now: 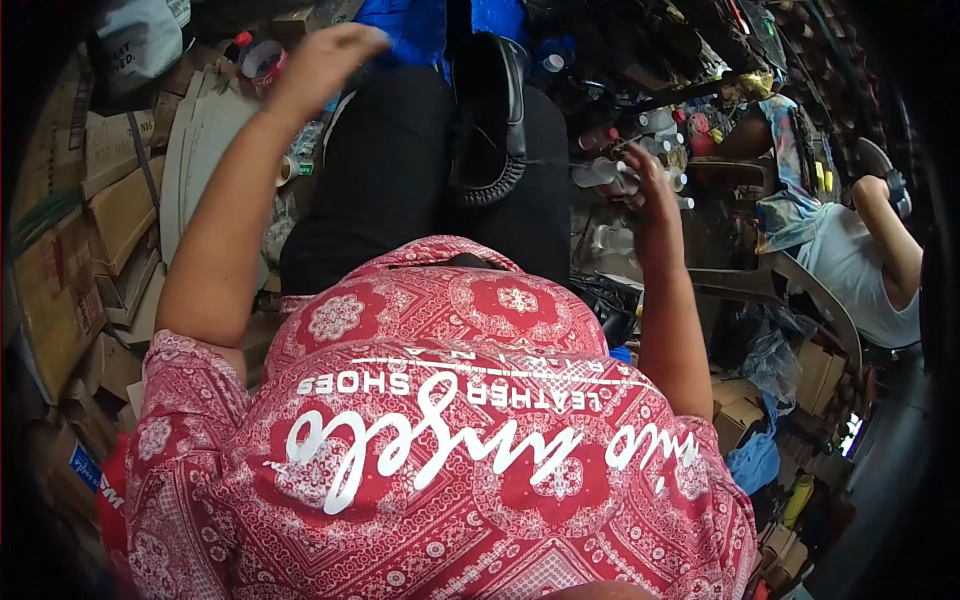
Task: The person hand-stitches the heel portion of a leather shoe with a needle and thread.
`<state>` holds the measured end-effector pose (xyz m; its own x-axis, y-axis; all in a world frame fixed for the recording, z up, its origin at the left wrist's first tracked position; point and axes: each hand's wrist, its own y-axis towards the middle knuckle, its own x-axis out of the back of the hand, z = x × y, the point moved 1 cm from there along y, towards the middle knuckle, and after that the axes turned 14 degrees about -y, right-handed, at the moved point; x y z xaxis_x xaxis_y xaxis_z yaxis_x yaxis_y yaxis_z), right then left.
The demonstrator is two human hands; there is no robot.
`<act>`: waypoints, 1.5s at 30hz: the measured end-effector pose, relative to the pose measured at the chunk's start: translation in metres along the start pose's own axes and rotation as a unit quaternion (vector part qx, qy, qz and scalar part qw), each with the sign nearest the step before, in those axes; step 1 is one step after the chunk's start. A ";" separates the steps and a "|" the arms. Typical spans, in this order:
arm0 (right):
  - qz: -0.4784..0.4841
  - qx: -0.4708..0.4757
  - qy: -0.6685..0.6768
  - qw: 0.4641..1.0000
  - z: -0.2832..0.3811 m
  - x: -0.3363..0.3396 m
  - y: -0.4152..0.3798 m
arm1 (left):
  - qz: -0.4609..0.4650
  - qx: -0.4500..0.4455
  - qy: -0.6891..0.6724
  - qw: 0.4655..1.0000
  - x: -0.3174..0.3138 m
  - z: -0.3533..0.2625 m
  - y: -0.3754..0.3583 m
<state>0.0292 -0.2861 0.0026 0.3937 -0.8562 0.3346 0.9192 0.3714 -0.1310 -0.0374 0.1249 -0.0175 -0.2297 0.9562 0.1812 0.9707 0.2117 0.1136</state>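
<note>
A black leather shoe (488, 120) lies between my thighs, with coarse stitches gathered around one end. A thin dark thread (548, 162) runs from that stitched edge toward my right hand (650, 180). The right hand is raised beside my right thigh, its fingers closed around the thread's far part; a needle cannot be made out. My left hand (340, 50) is lifted beyond my left knee, apart from the shoe. Its fingers are drawn together and slightly blurred, and whatever they may hold is too small to name.
Several plastic bottles (605, 175) stand to the right of my leg. Flattened cardboard (110, 220) is stacked at the left, near a pale curved panel (195, 170). Another person in a white shirt (860, 270) is at the right. A blue plastic sheet (410, 30) lies ahead.
</note>
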 end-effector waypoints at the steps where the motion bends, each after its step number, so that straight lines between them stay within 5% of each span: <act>1: -0.001 0.001 0.000 1.000 0.011 -0.003 0.008 | 0.060 0.042 0.040 0.997 -0.026 -0.030 -0.006; 3: 0.079 0.115 -0.231 0.963 0.038 -0.018 0.023 | 0.130 -0.013 0.059 0.990 -0.070 -0.032 -0.006; 9: 0.270 0.223 -0.471 0.810 0.072 -0.067 0.040 | 0.155 -0.026 -0.025 0.987 -0.123 -0.017 0.009; 11: 0.285 0.234 -0.459 0.809 0.063 -0.064 0.042 | 0.265 0.053 -0.094 0.958 -0.123 -0.017 0.014; 14: 0.298 0.217 -0.465 0.805 0.061 -0.063 0.035 | 0.263 -0.001 0.018 0.965 -0.126 -0.019 0.014; 21: 0.265 0.195 -0.416 0.848 0.061 -0.038 0.001 | 0.251 -0.015 0.029 0.967 -0.127 -0.016 0.016; 23: 0.247 0.019 -0.338 0.908 0.064 -0.023 -0.010 | 0.273 0.010 -0.004 0.962 -0.126 -0.017 0.018; 24: 0.245 0.017 -0.338 0.909 0.063 -0.025 -0.010 | 0.294 0.032 -0.034 0.955 -0.124 -0.018 0.020; 26: 0.154 0.180 -0.337 0.911 0.064 -0.031 -0.011 | 0.320 0.041 -0.035 0.946 -0.120 -0.025 0.022; 45: 0.166 0.223 -0.470 0.838 0.076 -0.058 0.016 | 0.397 0.084 -0.007 0.914 -0.122 -0.035 0.033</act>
<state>0.0199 -0.2035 0.0523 0.2508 -0.0955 0.9633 0.5826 0.8096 -0.0714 0.0202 0.0085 -0.0019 0.5517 0.8239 0.1294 0.8284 -0.5234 -0.1996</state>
